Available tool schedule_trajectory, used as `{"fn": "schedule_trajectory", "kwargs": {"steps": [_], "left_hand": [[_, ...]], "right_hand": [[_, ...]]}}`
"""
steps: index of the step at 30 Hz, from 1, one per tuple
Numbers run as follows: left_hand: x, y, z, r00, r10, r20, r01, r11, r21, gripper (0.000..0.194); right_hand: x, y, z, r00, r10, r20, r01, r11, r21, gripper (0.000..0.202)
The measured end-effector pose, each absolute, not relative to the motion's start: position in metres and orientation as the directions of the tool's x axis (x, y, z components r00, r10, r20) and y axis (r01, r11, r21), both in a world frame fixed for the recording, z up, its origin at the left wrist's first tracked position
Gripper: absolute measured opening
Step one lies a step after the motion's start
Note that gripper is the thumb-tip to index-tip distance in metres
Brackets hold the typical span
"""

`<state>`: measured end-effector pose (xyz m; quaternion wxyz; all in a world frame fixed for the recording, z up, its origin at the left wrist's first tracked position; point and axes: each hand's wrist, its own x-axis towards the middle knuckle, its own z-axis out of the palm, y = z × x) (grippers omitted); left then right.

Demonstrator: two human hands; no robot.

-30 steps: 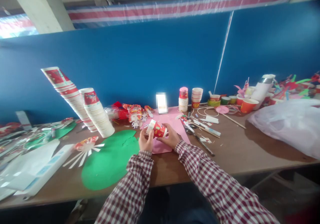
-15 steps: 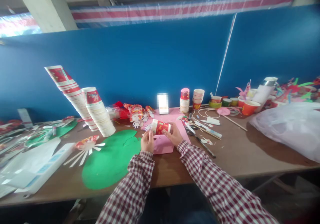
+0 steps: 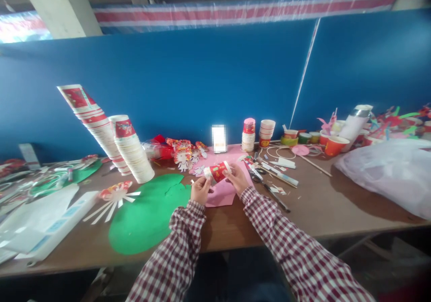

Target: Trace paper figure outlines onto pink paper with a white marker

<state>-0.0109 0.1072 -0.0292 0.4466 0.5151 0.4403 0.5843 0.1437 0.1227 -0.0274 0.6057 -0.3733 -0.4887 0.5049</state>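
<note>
A red and white paper cup [image 3: 217, 172] lies sideways in the air between my two hands. My left hand [image 3: 200, 190] pinches its left end from below. At the other end, the fingers of my right hand [image 3: 237, 179] are closed round the cup. Beneath them a pink sheet [image 3: 222, 195] is spread on the table. A green paper shape [image 3: 144, 221] lies left of my left hand, and white-handled tools and pens [image 3: 283, 179] lie to the right of my right hand.
Two tall leaning stacks of paper cups [image 3: 133, 154] stand at the left. Paper figure cutouts [image 3: 184, 155] and shorter cup stacks [image 3: 248, 136] are behind my hands. A clear plastic bag [image 3: 387, 172] bulges at the right. A blue panel [image 3: 188, 77] closes off the back.
The cup has tilted, its right end rising. My left fingers have shifted down along the cup, and my right hand has moved slightly toward its right end.
</note>
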Motion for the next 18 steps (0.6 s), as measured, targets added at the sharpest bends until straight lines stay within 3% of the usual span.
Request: {"fn": "schedule_trajectory", "kwargs": {"steps": [8, 18], "left_hand": [[-0.008, 0.105, -0.032, 0.09, 0.99, 0.106, -0.171, -0.089, 0.981, 0.048], [-0.009, 0.105, -0.031, 0.057, 0.996, 0.072, -0.233, -0.057, 0.971, 0.053]], "right_hand": [[0.146, 0.119, -0.02, -0.01, 0.99, 0.139, -0.352, 0.127, -0.927, 0.043], [0.148, 0.116, -0.016, -0.063, 0.986, 0.156, -0.429, 0.115, -0.896, 0.045]]}}
